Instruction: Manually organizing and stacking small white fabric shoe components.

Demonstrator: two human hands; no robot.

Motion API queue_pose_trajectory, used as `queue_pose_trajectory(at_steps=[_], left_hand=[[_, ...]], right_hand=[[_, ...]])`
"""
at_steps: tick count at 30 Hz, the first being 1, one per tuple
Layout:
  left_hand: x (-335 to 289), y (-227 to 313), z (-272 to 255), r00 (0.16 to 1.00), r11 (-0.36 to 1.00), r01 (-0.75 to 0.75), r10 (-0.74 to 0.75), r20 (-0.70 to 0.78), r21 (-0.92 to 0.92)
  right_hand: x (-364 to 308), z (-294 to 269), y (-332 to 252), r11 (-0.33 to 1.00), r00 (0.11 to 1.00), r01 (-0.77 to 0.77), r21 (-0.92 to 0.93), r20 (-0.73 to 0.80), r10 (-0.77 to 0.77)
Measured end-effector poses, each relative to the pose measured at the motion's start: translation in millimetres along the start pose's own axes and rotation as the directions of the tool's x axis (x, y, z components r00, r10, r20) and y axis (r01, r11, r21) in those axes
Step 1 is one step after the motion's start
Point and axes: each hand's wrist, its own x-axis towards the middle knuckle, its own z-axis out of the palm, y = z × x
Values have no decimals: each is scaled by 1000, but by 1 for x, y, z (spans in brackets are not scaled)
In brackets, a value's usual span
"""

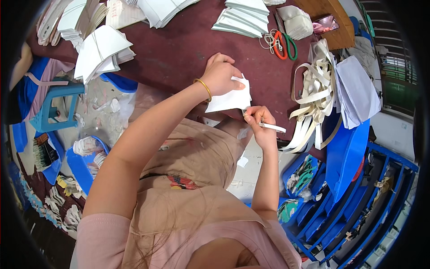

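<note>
One white piece of fabric or paper (228,99) hangs between the two hands, above the near edge of the maroon-covered table (174,49), with its lower part over the person's lap. The left hand (222,71) grasps its upper edge, thumb laid across the white surface, while the right hand (260,119) pinches near the lower right corner. That right hand also has a narrow white strip (274,128) caught in its curled fingers, one end sticking out to the right; whether strip and piece are joined is too small to tell. Since the piece looks thin and is gripped only at its margins, a hard pull by either hand could crease it or tear the ragged right edge, and a loosened left thumb could let it slide down onto the apron (192,143). The strip's free end could snag on the pile of cream straps (316,85) at the right if the hand swung that way. Farther up the table lie scissors with red and green handles (281,51), touching or just beside a loose cord (268,41) that could tangle round them if they were grabbed hastily. Stacks of white pieces (244,19) line the far edge, some fanned unevenly, so a knock could make them slip.
</note>
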Motion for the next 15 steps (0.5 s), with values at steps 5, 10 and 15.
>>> queue_pose_trajectory(at_steps=[5,10,15], left_hand=[[-1,4,-3,999,1000,14,-14,31,6],[-2,3,-3,1000,1000,-21,20,17,20],[-1,1,-2,999,999,-34,34,11,17]], right_hand=[[-8,-1,-5,999,1000,-18,-40,16,18],[-15,-2,-5,997,998,-58,-57,36,61],[-38,-6,3,991,980,-115,-67,157,124]])
